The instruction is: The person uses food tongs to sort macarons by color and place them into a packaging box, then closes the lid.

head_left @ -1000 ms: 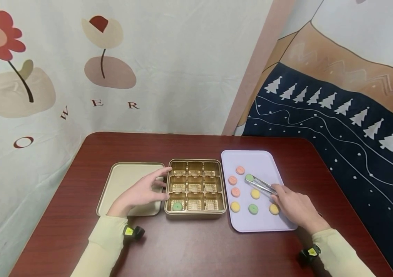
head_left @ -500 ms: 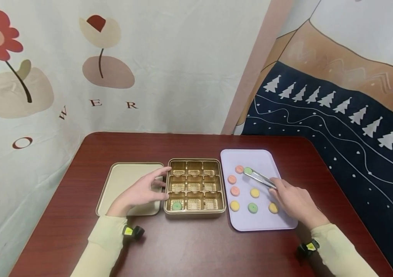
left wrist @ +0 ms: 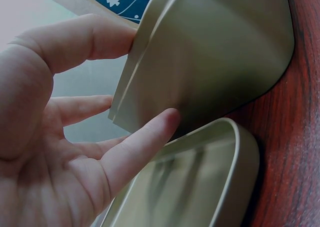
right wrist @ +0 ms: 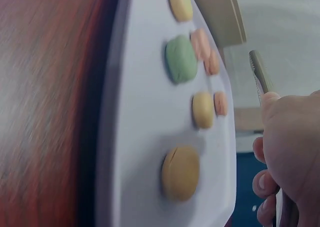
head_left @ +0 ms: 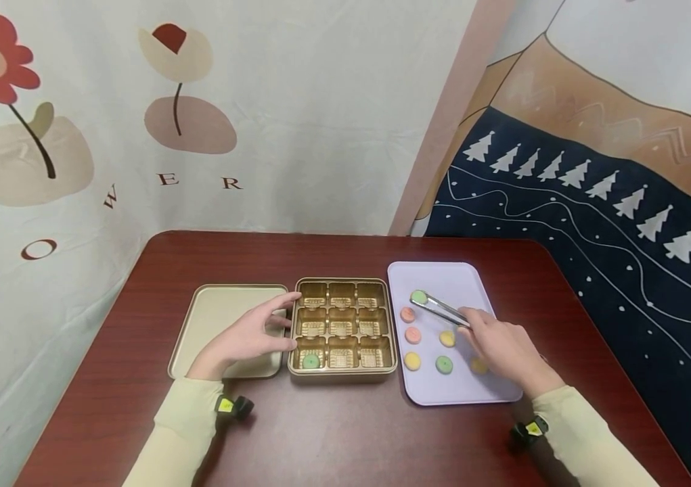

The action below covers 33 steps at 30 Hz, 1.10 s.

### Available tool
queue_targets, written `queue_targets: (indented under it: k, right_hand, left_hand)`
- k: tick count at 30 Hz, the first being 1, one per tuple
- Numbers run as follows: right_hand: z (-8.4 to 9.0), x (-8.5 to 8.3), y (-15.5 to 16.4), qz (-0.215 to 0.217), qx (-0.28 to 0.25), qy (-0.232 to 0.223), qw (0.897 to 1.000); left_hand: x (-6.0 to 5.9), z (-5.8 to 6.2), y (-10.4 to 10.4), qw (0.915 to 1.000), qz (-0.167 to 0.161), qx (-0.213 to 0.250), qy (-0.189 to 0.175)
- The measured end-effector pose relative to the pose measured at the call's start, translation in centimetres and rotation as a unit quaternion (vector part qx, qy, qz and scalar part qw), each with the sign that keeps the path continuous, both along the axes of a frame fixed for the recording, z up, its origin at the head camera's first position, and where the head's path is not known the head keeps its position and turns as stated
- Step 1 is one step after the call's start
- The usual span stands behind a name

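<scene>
A dark red-brown, wood-grain counter with rounded corners stands against fabric hangings: left of the tin, a pale cloth printed with flowers and letters; right of it, a navy and tan cloth with white trees.

Just left of the tin lies its lid, a shallow matte-gold metal rectangle with rounded corners, inside up. The left hand rests over the lid's right part, fingers spread and relaxed, with a fingertip and the thumb touching the tin's left wall; it grips nothing.

The tin is square, gold, with a shiny moulded insert of nine ribbed wells. One green disc sits in the near-left well.

Touching the tin's right side is a smooth, pale lilac tray, rectangular with rounded corners. On it lie small round flat sweets in pink, yellow and green.

The right hand holds slim metal tongs over the tray, fingers curled round them. Their tips pinch a green sweet at the tray's far-left part, near the tin.
</scene>
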State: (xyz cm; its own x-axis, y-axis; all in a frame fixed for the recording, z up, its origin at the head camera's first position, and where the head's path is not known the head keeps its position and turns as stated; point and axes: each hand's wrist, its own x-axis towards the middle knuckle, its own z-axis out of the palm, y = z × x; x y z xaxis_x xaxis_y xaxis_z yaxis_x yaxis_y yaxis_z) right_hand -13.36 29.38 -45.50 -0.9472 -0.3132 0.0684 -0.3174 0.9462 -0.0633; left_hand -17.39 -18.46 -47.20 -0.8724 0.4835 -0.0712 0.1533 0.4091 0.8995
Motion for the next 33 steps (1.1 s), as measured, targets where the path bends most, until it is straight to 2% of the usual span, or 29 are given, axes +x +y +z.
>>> queue_targets:
  k: [8, 17, 24, 33]
  right_hand:
    - [0.4, -0.6, -2.6, 0.083, 0.014, 0.057, 0.995]
    - [0.5, -1.3, -6.2, 0.16, -0.002, 0.122, 0.98]
    - [0.6, -1.6, -9.1, 0.201, 0.008, 0.134, 0.971]
    - [0.7, -2.0, -12.4, 0.252, 0.024, 0.163, 0.954]
  left_hand:
    - [0.0, 0.2, 0.1, 0.9999, -0.01, 0.012, 0.006]
    - [0.1, 0.3, 0.1, 0.9999, -0.001, 0.013, -0.01]
    - [0.1, 0.2, 0.0, 0.9999, -0.003, 0.011, -0.006]
    - [0.1, 0.3, 0.1, 0.9999, -0.002, 0.013, -0.01]
